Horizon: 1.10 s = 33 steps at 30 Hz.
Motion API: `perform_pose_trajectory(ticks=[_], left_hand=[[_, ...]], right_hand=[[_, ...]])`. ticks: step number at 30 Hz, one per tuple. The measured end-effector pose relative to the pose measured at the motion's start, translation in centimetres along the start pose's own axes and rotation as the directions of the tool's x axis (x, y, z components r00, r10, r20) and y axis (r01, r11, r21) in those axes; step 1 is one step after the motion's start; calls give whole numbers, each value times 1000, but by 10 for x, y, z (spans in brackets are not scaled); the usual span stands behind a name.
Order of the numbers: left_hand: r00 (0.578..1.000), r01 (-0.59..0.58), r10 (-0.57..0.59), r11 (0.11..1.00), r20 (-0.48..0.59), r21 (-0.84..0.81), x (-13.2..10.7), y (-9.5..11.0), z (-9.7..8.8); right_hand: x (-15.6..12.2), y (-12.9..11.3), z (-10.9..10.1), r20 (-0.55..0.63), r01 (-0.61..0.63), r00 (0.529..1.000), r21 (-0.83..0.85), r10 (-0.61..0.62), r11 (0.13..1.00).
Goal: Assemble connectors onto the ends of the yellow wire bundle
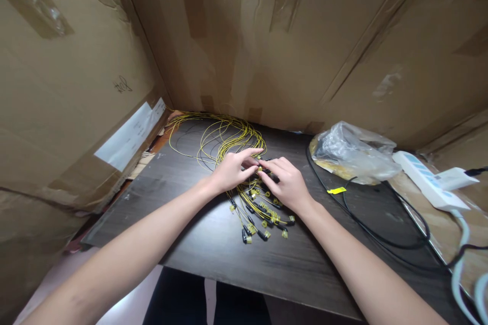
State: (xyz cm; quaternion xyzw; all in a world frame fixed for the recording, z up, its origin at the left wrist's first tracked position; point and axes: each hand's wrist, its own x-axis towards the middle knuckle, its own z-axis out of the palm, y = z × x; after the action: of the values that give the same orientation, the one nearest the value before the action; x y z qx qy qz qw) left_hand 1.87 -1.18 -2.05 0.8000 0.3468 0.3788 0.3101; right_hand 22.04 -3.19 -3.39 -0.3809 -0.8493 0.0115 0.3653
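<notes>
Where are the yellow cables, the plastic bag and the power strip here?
Yellow cables (233,143): head view, on the bunched loops.
Plastic bag (354,152): head view, on its crumpled side.
Power strip (427,180): head view, on its socket face.

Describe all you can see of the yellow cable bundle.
The yellow cable bundle is many thin, glossy, plastic-looking strands, loosely looped toward the back of the dark table and stretching left to the corner of the cardboard. Nearer the person, strands fan out into black ends, with small translucent yellow pieces among them. Left hand and right hand meet over its middle, hiding part; their exact grip is unclear.
</notes>
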Motion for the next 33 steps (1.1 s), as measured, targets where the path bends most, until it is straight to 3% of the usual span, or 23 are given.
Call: perform_pose_trajectory(ticks=[13, 20, 24, 33], left_hand=[[998, -66, 67, 997, -19, 45, 1, -4, 3], [997, 26, -29, 998, -64, -56, 1, -8, 7], [998, 13, -15, 999, -55, -34, 1, -2, 6], [996, -75, 76, 997, -43, 18, 1, 4, 5]], right_hand=[[0, -3, 2, -35, -34, 999, -12, 33, 999], [1, -6, 0, -11, -37, 999, 19, 37, 999], [2, -6, 0, -14, -51, 999, 49, 52, 998], [4, -11, -6, 95, -46, 993, -206, 67, 977]])
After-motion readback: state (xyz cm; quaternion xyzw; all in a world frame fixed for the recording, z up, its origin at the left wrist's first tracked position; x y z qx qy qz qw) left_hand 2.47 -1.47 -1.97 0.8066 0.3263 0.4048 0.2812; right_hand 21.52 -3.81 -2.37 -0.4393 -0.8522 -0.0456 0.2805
